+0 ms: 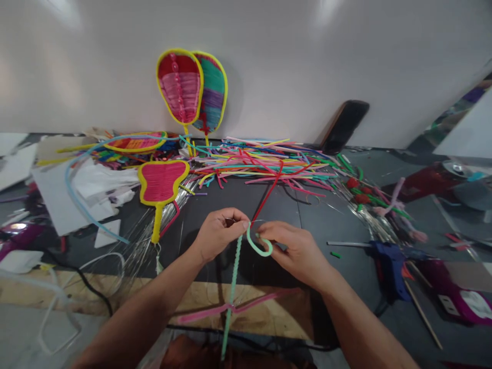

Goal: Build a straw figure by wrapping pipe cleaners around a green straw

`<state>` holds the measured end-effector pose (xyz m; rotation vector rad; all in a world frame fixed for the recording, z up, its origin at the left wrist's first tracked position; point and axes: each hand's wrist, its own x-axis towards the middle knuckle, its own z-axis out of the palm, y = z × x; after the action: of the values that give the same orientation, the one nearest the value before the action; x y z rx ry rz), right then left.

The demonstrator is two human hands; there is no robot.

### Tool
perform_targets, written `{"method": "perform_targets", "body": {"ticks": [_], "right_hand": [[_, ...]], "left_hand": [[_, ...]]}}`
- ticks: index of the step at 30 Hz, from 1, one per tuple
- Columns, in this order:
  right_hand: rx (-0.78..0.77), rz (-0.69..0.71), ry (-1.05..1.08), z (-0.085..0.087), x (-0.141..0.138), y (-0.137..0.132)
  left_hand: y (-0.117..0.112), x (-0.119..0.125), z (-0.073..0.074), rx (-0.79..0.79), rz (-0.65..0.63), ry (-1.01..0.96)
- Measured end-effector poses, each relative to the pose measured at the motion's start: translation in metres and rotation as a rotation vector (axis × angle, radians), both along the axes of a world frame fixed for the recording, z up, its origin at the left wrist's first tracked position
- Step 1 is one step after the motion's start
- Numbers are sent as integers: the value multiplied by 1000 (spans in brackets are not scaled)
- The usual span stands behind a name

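My left hand (219,231) is closed in a pinch on a light green plastic strip (232,287) that runs down toward me. A red strip (269,192) rises from the same pinch toward the pile. My right hand (294,248) is closed on the curled end of the green strip (261,250), bent into a loop between both hands. A pink strip (249,303) crosses the green one lower down.
A pile of colourful plastic strips (265,161) lies behind the hands. Woven fans: one flat (161,182), two leaning on the wall (192,89). A dark phone (344,125) leans at the wall. A blue glue gun (388,261) lies right. White paper (77,189) left.
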<state>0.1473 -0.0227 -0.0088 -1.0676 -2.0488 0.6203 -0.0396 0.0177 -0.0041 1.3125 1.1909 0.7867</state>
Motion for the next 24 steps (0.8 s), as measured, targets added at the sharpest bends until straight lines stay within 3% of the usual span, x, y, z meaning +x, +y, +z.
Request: {"method": "perform_targets", "body": {"ticks": [6,9,14,20,22,24], "right_hand": [[315,-101,-358,3,9,4],[403,-97,-418,3,5,6],[413,34,-111,3,0,5],[224,140,182,19,17,1],[168,105,236,21,23,1],[121,-23,319,18,26,3]], "left_hand": [[0,1,1,-4,-21,9],[0,1,0,1,-15,-5],[0,1,-2,14,-29,17],[0,0,-2,-5,-36,8],[0,0,-2,-13,-53,16],[0,1,-2,-17,-76,30]]}}
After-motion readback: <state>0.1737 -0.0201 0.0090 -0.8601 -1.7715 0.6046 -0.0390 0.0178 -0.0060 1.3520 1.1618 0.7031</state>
